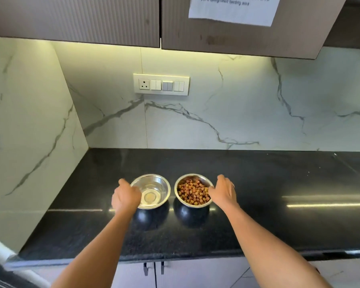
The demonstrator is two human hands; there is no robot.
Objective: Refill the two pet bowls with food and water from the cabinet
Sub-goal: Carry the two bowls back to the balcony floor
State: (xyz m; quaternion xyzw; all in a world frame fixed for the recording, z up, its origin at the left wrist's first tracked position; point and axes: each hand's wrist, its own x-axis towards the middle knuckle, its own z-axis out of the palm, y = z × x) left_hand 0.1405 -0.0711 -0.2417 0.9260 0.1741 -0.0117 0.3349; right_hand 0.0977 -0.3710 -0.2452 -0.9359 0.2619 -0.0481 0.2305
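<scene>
Nearest the camera, two bare forearms reach out over the front edge of the black countertop [258, 183]. The left hand [125, 197] is at the left rim of the water bowl [154, 191], fingers curled over the edge; whether it grips firmly, I cannot tell. The right hand [223, 193] sits against the right rim of the food bowl [192, 191], fingers bent at the rim, grip likewise unclear. Both bowls are shiny round steel, side by side and just apart, near the middle of the countertop. The water bowl, left of the food bowl, shows a clear, pale bottom with glints. The food bowl is heaped with brown kibble [192, 194] chunks. Behind the bowls, a white switch panel [161, 84] on the marble wall; above that, cabinet doors [75, 19] with a paper note [233, 9].
</scene>
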